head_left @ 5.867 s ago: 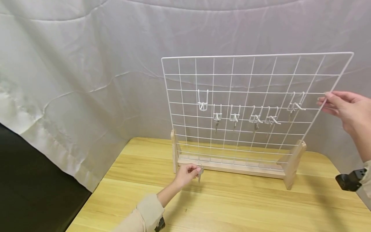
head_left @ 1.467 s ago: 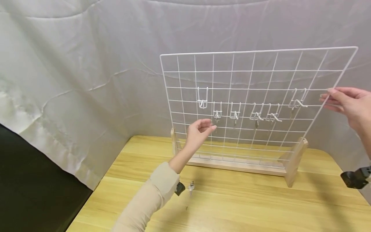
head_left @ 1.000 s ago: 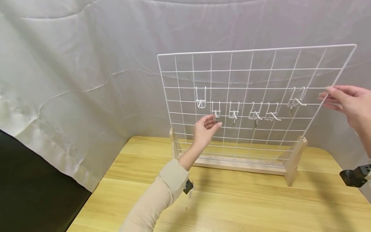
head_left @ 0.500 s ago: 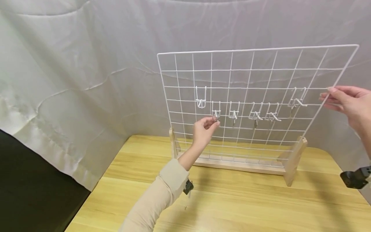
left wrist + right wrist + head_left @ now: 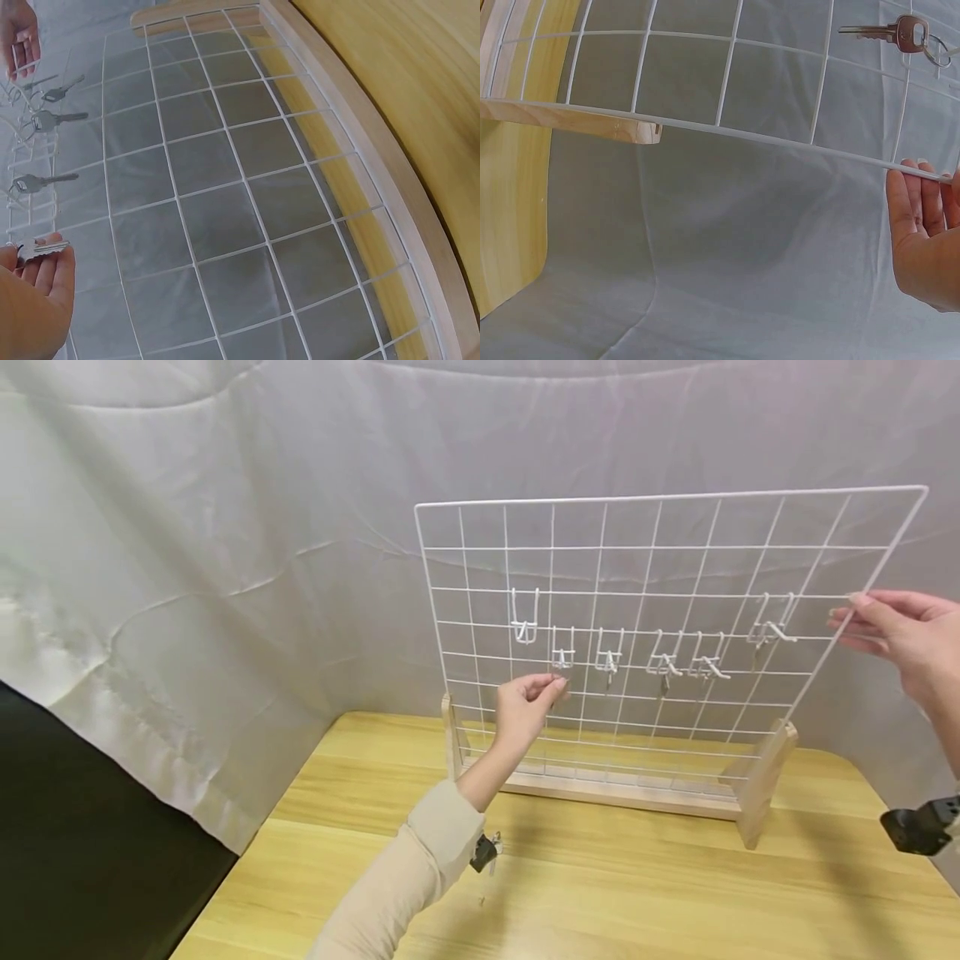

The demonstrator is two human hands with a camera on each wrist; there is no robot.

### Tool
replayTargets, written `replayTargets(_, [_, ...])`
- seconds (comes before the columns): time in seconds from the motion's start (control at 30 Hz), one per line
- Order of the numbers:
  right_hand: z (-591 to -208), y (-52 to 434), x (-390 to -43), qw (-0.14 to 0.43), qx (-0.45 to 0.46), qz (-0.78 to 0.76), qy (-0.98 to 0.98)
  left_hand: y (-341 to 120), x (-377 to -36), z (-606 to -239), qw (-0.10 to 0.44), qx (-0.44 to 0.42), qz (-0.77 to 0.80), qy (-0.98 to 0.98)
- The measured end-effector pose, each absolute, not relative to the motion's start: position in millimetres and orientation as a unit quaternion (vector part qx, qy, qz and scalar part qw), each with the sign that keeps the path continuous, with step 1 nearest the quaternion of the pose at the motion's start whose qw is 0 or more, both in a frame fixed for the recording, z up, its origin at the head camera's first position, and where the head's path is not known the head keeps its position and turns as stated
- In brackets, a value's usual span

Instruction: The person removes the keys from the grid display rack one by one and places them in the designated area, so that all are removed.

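Note:
A white wire grid stands upright in a wooden base on a wooden table. My left hand is just below the second white hook from the left and pinches a silver key between thumb and fingers. Further along the row, other keys hang from white hooks. My right hand pinches the grid's right edge wire, with its fingertips at the wire. A brown-headed key hangs near that hand.
Another key lies on the table beside my left sleeve, partly hidden by the wrist camera. White cloth hangs behind and to the left of the table. The table's left edge drops to dark floor.
My left hand left a key on the table, rose to the second hook and pinched the key there. It now sits slightly lower. My right hand stays on the grid's edge.

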State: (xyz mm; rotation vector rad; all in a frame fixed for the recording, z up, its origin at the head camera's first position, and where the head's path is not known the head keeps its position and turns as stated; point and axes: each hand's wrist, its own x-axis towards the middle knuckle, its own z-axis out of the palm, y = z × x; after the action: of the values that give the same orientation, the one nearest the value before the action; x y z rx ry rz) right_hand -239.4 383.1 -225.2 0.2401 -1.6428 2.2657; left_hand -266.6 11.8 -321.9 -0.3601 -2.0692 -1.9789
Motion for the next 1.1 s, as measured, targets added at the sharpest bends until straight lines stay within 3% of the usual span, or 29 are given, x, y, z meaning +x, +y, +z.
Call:
replayTargets(0.37, [-228, 384, -240, 0.167, 0.095, 0.792, -0.58, 8, -263, -320, 0.126, -0.138, -0.693, -0.696])
replayTargets(1.1, [-228, 385, -240, 0.166, 0.098, 0.794, -0.576, 8, -249, -321, 0.052, -0.111, -0.721, -0.682])
